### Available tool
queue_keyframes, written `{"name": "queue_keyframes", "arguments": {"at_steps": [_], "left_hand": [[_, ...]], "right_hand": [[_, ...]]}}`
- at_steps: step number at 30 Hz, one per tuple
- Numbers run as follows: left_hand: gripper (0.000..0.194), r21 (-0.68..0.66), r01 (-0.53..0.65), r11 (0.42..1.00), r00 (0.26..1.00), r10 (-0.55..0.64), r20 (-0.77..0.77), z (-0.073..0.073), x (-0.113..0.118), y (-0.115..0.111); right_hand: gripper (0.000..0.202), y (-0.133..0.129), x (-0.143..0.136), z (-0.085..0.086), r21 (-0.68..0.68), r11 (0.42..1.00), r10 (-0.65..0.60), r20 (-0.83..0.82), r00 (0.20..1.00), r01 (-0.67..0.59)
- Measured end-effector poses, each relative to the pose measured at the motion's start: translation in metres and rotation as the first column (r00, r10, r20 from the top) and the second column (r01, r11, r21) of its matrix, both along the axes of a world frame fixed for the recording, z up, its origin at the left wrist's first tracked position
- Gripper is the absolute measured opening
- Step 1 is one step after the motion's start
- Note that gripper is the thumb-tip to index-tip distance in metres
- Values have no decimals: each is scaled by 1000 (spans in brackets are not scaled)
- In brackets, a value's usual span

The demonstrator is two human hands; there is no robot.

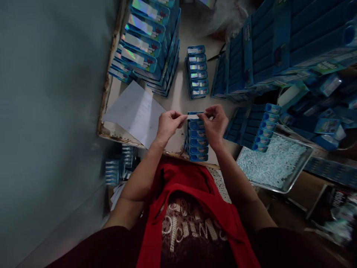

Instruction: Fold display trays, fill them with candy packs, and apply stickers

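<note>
Stretched between my two hands is a small white sticker strip (pixel 192 117). My left hand (pixel 169 124) pinches its left end with thumb and forefinger; my right hand (pixel 214 123) pinches the right end. The strip lies over the top of a tray of blue boxes (pixel 198 142), just at the farthest box; whether it touches that box I cannot tell. These boxes stand in a row at the table's near edge. Beyond them is a second row of blue boxes (pixel 198 72) with shiny strips on their ends. A white sheet of paper (pixel 136 111) lies left of my left hand.
Tall stacks of blue boxes (pixel 145 41) stand at the back left, by the wall (pixel 55 93). More stacked boxes (pixel 279 48) rise at the right, with another row (pixel 253 128) nearer. A metal tray (pixel 298 169) of small pale blue and white pieces sits at the right.
</note>
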State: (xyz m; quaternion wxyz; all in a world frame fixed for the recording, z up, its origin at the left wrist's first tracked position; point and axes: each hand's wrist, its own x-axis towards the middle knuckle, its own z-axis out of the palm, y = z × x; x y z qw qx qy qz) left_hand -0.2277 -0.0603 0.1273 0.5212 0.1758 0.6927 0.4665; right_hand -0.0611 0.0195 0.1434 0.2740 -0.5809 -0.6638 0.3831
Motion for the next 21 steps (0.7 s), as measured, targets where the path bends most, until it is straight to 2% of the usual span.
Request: {"name": "queue_keyframes", "arguments": {"at_steps": [4,7,10,12,13,14,16,17,18,19,20,21], "left_hand": [[37,7,-40,999,992,39,124,-13,-4,2],[43,-86,-29,996,932,58,357,-29,6,9],[50,-198,-64,978,842,160,516,-45,33,19],[49,-237,-123,964,836,229,498,-53,44,25],[45,-234,-156,960,857,249,452,-55,42,25],[41,-220,-199,955,893,269,360,-55,31,21],[38,-163,-315,935,948,317,-16,-52,-15,2],[40,-138,-379,915,900,329,-287,-50,-50,-14],[49,-112,-417,902,777,290,-558,-50,-89,-33],[60,-117,-430,895,630,204,-749,-51,-131,-53],[67,-168,-413,895,533,88,-842,-54,-171,-73],[65,-250,-362,898,511,-33,-859,-60,-207,-91]], "right_hand": [[17,2,1,2,69,995,56,137,989,-66],[28,7,6,-7,112,993,19,198,980,-42],[52,18,14,-24,-15,995,-93,97,991,95],[59,26,19,-29,-154,981,-114,47,992,120],[60,29,22,-27,-204,974,-94,51,994,103],[60,30,24,-22,-222,972,-63,77,995,78],[58,27,29,0,-136,990,-23,157,987,45],[56,20,29,13,-37,998,-36,175,984,43],[51,10,26,27,79,995,-65,165,984,53],[46,-4,20,39,184,981,-89,133,987,63],[39,-19,10,49,244,968,-80,89,993,56],[32,-36,-4,56,246,969,-19,47,999,7]]}}
